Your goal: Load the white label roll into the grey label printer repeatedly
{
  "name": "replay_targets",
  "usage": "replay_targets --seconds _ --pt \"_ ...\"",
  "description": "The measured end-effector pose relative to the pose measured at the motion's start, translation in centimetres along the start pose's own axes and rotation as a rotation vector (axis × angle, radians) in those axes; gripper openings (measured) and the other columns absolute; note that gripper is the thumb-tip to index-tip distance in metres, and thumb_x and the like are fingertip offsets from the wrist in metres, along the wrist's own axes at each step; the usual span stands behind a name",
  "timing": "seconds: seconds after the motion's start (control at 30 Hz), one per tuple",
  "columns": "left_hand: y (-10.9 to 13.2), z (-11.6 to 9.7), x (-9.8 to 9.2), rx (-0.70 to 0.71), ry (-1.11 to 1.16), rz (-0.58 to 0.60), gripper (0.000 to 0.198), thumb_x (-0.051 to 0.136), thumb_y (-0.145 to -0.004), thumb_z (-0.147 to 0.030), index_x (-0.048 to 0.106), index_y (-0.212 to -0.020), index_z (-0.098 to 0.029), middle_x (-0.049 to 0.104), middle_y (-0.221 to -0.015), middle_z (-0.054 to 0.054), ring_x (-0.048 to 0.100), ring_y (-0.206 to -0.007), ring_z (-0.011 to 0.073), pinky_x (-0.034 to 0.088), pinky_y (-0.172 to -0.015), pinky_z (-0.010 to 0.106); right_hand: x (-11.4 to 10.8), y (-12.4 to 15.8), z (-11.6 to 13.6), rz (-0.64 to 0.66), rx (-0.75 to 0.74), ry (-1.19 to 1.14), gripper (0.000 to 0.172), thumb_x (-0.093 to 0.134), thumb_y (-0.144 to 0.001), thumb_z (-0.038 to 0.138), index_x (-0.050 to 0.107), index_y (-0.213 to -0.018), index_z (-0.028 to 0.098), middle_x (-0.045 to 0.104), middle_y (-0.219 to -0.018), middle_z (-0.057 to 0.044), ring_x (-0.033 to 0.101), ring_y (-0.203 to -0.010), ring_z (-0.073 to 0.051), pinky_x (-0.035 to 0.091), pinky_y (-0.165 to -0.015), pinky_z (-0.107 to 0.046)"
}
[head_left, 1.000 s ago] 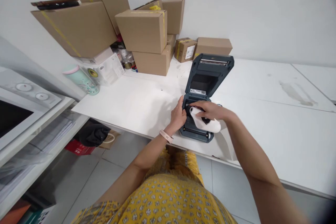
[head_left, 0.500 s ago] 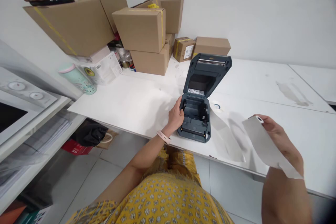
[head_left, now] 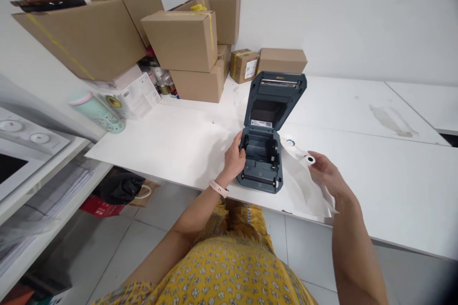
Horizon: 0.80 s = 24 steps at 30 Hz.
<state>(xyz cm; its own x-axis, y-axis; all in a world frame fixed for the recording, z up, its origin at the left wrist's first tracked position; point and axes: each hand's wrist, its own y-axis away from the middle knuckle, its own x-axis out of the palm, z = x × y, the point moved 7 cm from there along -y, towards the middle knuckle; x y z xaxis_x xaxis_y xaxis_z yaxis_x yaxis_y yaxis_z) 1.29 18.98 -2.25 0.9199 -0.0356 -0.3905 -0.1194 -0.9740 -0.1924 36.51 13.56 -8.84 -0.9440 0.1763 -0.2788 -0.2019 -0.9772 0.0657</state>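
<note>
A dark grey label printer (head_left: pixel 263 152) stands near the front edge of the white table (head_left: pixel 375 167), its lid tipped up and its paper bay bare. My left hand (head_left: pixel 234 157) grips the printer's left side, thumb on its inner edge. My right hand (head_left: pixel 327 174) holds a small white paper roll (head_left: pixel 309 159) just right of the printer, low over the table. A loose white strip of paper (head_left: pixel 304 188) trails from the roll down to the table edge.
Several cardboard boxes (head_left: pixel 182 40) are stacked at the back left against the wall, with a white carton (head_left: pixel 138 95) and a mint green bottle (head_left: pixel 96 110) beside them. A small white ring (head_left: pixel 290 142) lies right of the printer. A shelf with a white appliance stands at the left.
My right hand lifted the paper roll out of the printer, swung it far right, then brought it back down near the printer's right side. My left hand stayed on the printer.
</note>
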Motion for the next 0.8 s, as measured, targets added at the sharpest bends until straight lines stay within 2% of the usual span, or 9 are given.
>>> replay_targets --seconds 0.07,0.13,0.2,0.27,0.43,0.57,0.63,0.7,0.8 --pt "0.0 -0.1 0.0 -0.003 -0.017 0.007 0.070 0.044 -0.088 -0.008 0.034 -0.155 -0.023 0.047 -0.159 0.010 0.048 -0.144 0.0264 0.040 -0.120 0.050 -0.7 0.7 1.9 -0.007 -0.046 -0.008 0.069 0.080 -0.074 0.050 0.057 -0.137 0.035 0.066 -0.137 -0.006 0.062 -0.129 -0.027 0.050 -0.111 -0.050" --pt "-0.1 -0.2 0.0 -0.002 -0.039 0.013 0.069 0.044 -0.088 -0.007 0.035 -0.155 -0.023 0.046 -0.159 0.010 0.048 -0.144 0.0263 0.039 -0.121 0.049 -1.6 1.3 4.3 -0.038 -0.106 -0.009 0.063 0.076 -0.080 0.050 0.056 -0.138 0.037 0.063 -0.142 -0.005 0.055 -0.138 -0.027 0.042 -0.119 -0.052" --pt "-0.1 -0.3 0.0 0.001 -0.054 0.019 0.069 0.044 -0.088 -0.007 0.036 -0.155 -0.023 0.046 -0.159 0.009 0.047 -0.145 0.0261 0.039 -0.121 0.048 -1.6 1.3 6.8 -0.030 -0.153 0.040 0.057 0.073 -0.084 0.050 0.058 -0.136 0.037 0.062 -0.143 -0.005 0.052 -0.141 -0.028 0.039 -0.122 -0.053" --pt "-0.2 -0.4 0.0 0.002 -0.061 0.021 0.069 0.044 -0.088 -0.007 0.036 -0.155 -0.025 0.046 -0.160 0.008 0.046 -0.146 0.0256 0.038 -0.122 0.048 -0.6 0.4 8.5 0.041 -0.164 0.159 0.059 0.073 -0.083 0.052 0.057 -0.137 0.036 0.060 -0.147 -0.006 0.051 -0.141 -0.030 0.040 -0.120 -0.054" --pt "-0.1 -0.5 -0.1 0.001 -0.044 0.015 0.070 0.045 -0.088 -0.008 0.035 -0.155 -0.026 0.047 -0.159 0.007 0.047 -0.145 0.0248 0.037 -0.123 0.047 3.4 -4.2 9.4 0.251 -0.183 0.469 0.079 0.077 -0.073 0.055 0.051 -0.142 0.027 0.056 -0.149 -0.014 0.054 -0.136 -0.038 0.052 -0.106 -0.054" --pt "0.0 -0.6 -0.2 -0.019 -0.044 0.019 0.070 0.046 -0.088 -0.009 0.035 -0.155 -0.025 0.047 -0.159 0.008 0.048 -0.144 0.0268 0.037 -0.122 0.050 5.8 -6.6 8.8 0.337 -0.215 0.568 0.075 0.077 -0.066 0.043 0.054 -0.134 0.024 0.066 -0.131 -0.011 0.064 -0.117 -0.034 0.054 -0.099 -0.050" --pt "0.0 -0.7 -0.2 -0.027 -0.054 0.016 0.070 0.045 -0.087 -0.008 0.036 -0.155 -0.025 0.047 -0.159 0.008 0.048 -0.144 0.0268 0.037 -0.122 0.050 5.8 -6.9 8.6 0.295 -0.191 0.585 0.070 0.077 -0.062 0.038 0.057 -0.127 0.023 0.069 -0.120 -0.009 0.066 -0.108 -0.032 0.056 -0.095 -0.048" --pt "0.0 -0.7 -0.2 -0.037 -0.057 0.011 0.071 0.045 -0.086 -0.006 0.036 -0.155 -0.025 0.049 -0.157 0.007 0.050 -0.143 0.0265 0.038 -0.121 0.050 5.0 -6.6 8.6 0.236 -0.123 0.579 0.066 0.076 -0.061 0.036 0.058 -0.123 0.023 0.071 -0.110 -0.007 0.068 -0.095 -0.028 0.059 -0.083 -0.043" --pt "0.0 -0.6 -0.2 -0.052 -0.042 0.009 0.073 0.046 -0.086 -0.006 0.037 -0.155 -0.027 0.049 -0.157 0.005 0.051 -0.142 0.0265 0.039 -0.121 0.049 3.2 -5.2 10.3 0.150 -0.080 0.458 0.062 0.075 -0.065 0.038 0.059 -0.123 0.022 0.071 -0.110 -0.009 0.067 -0.084 -0.025 0.059 -0.068 -0.036"
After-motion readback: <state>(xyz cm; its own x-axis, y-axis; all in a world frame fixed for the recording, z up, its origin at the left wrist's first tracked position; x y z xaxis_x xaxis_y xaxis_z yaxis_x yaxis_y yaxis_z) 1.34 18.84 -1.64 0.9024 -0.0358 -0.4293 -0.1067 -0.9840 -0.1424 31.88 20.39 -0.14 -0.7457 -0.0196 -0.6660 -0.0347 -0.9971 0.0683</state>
